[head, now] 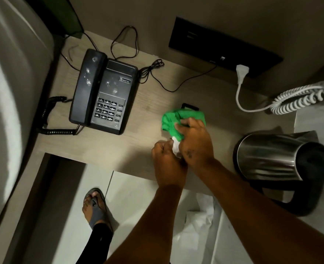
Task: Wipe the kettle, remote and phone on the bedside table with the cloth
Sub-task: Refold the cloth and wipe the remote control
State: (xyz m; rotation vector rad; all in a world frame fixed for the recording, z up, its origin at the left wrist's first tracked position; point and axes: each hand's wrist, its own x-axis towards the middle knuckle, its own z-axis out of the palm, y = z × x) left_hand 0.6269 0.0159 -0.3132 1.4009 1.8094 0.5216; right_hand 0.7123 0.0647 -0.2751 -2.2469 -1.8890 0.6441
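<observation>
A green cloth is bunched around the remote, whose black far end sticks out beyond it, at the middle of the wooden bedside table. My right hand presses down on the cloth and grips it. My left hand pinches a white piece at the near end of the bundle, which looks like the remote's near end. The black desk phone, with dusty smudges on its handset, sits at the table's left. The steel kettle with a black handle stands at the right edge.
A white plug sits in a black wall panel, and its coiled white cord lies at the back right. Thin black cables trail behind the phone. The bed borders the left. My sandalled foot is below.
</observation>
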